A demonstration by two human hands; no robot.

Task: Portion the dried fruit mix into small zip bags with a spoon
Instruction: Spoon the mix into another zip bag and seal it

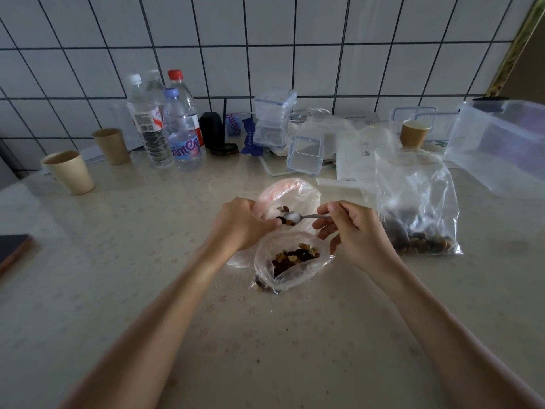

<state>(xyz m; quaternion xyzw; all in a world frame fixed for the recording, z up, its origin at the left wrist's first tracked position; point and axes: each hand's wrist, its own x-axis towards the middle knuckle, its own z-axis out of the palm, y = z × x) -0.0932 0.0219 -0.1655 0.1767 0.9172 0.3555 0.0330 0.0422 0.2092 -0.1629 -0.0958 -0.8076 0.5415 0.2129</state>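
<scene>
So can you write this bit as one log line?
left hand: holds pinkish plastic bag | right hand: holds small metal spoon | fruit: on spoon

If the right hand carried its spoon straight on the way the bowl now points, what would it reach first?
Probably the left hand, which grips the rim of the small clear zip bag. The metal spoon in the right hand points leftward, its bowl at the bag's mouth beside those fingers; depth is unclear.

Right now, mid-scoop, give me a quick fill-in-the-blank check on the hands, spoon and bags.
1. The spoon is held by the ____ hand.
2. The left hand holds open the mouth of a small ____.
3. The large bag of fruit mix lies to the ____ of the right hand.
4. The paper cup at far left stands ____.

Missing: right; zip bag; right; upright
</scene>
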